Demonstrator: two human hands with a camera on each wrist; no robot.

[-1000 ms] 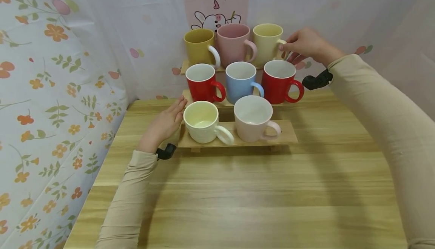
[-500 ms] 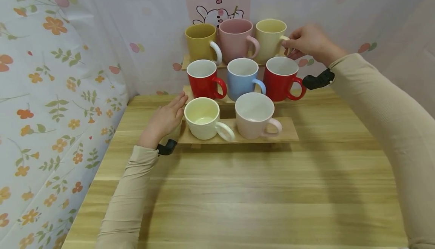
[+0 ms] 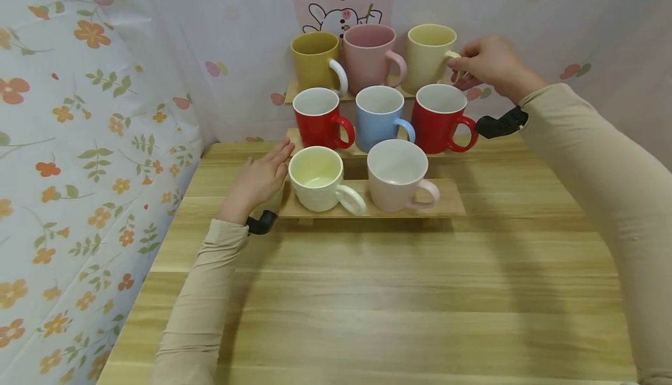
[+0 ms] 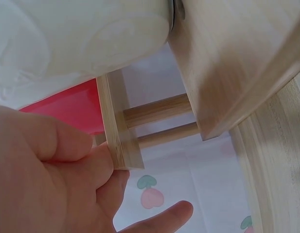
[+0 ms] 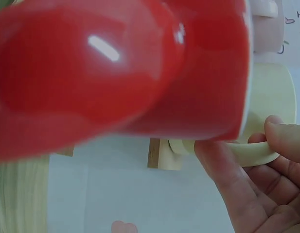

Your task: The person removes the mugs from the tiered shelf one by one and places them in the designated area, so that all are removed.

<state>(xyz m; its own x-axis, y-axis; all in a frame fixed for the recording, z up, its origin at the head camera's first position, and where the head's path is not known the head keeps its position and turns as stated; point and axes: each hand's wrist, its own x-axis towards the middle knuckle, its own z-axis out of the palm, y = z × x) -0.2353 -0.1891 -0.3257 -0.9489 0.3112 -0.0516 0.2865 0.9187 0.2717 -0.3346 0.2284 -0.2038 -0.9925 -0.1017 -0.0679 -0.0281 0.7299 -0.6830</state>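
Observation:
My right hand [image 3: 493, 64] pinches the handle of a pale yellow mug [image 3: 429, 58] at the right end of the stand's top tier. In the right wrist view, thumb and fingers close round that handle, while a red mug [image 5: 208, 73] blocks much of the view. A pink mug [image 3: 369, 61] and a mustard mug [image 3: 313, 64] stand to its left. My left hand [image 3: 259, 181] rests against the left end of the middle tier board [image 4: 115, 131], fingertips touching its end and one finger extended. Beside it sits a cream mug [image 3: 317, 189].
The wooden stand's front tier [image 3: 451, 198] also bears a pale pink mug [image 3: 396, 186]. On the middle tier are a red mug [image 3: 317, 125], a light blue mug [image 3: 378, 125] and another red one. A wooden table [image 3: 394, 297] lies in front; a patterned curtain [image 3: 105, 169] hangs left.
The pale yellow mug has shifted slightly right with my right hand, widening the gap to the pink mug. My left hand stays at the stand's end. The head view has tilted a little.

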